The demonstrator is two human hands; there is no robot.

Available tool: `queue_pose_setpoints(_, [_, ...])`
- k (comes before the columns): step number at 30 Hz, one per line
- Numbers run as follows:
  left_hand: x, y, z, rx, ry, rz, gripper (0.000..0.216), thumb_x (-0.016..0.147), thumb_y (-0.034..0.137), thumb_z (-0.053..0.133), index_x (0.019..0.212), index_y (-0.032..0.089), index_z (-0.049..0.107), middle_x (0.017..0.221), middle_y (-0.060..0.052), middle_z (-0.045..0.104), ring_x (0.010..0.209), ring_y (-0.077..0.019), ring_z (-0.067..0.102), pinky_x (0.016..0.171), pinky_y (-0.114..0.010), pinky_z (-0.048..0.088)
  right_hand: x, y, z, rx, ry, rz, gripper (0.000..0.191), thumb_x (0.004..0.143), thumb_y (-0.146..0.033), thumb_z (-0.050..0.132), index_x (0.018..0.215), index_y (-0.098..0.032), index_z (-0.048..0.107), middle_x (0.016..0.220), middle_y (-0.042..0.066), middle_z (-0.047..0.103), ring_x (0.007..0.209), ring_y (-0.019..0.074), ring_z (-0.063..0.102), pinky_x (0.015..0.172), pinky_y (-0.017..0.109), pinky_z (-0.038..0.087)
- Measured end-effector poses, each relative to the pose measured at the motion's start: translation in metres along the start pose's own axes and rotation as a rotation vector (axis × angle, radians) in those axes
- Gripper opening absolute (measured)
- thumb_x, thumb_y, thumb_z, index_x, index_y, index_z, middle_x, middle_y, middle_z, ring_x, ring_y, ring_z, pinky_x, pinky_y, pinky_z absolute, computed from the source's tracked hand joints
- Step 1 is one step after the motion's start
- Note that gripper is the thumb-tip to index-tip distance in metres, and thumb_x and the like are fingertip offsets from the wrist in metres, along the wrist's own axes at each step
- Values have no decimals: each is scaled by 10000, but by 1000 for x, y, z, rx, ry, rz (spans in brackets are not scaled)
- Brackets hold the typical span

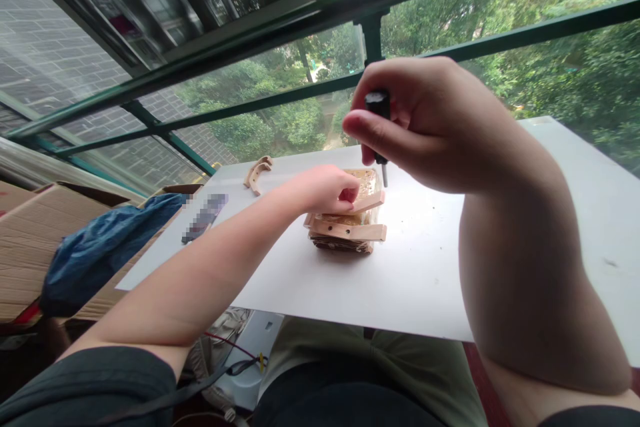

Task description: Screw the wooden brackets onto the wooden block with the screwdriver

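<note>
My right hand (410,117) is raised above the white table, its fingers wrapped round the black handle of a screwdriver (379,107). The screwdriver's tip points down, just past the far end of a short wooden piece (371,202). My left hand (334,188) pinches that piece near its left end; the fingertips are partly hidden. Nearer to me lies a second wooden piece (367,232) with two dark holes. Both pieces rest on a block wrapped in clear plastic (367,180), with dark brown layers (345,245) showing at its front side.
Two curved wooden pieces (257,175) lie at the table's far left. A pixelated dark object (205,217) is near the left edge of the white table (400,297). Cardboard boxes (45,233) and blue fabric (105,240) stand left. A green-framed window rises behind.
</note>
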State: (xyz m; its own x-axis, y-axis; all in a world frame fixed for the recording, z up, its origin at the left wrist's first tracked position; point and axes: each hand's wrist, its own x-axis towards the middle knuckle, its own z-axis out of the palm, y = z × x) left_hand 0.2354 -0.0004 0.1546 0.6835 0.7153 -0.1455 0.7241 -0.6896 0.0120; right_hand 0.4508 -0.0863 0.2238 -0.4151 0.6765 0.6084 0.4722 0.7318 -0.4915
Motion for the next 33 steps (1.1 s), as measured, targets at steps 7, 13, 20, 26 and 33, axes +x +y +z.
queue_pose_setpoints(7, [-2,0,0,6,32,35,51,736,271,657,719,225,671,735,22,709,662,-141,583,584,-281,346,1,2,2,-29,-10,-8,340,982,-498,553,902,-179,640,692,37,619,603,152,516,591,315,365])
queue_pose_setpoints(13, [-2,-3,1,11,29,34,73,734,283,684,701,221,667,720,24,704,671,-147,589,588,-281,341,1,2,4,-31,-18,-7,307,963,-481,582,882,-190,635,665,31,601,579,149,483,575,324,340])
queue_pose_setpoints(20, [-1,-1,3,19,18,43,41,690,228,665,657,216,644,668,11,665,623,-154,552,558,-299,320,5,3,11,-64,7,-14,266,969,-421,558,871,-188,639,632,3,530,601,134,498,575,296,309])
queue_pose_setpoints(26, [1,3,3,52,15,49,50,654,192,641,628,215,605,648,2,638,571,-153,480,525,-310,288,6,4,15,-47,-15,-14,281,967,-443,558,844,-198,619,644,12,526,640,151,500,600,304,337])
queue_pose_setpoints(33, [4,0,4,-43,-7,22,69,643,205,658,641,205,589,650,-12,646,591,-156,527,528,-301,317,6,5,17,15,-33,13,253,954,-430,582,840,-207,614,657,10,543,635,149,481,604,302,319])
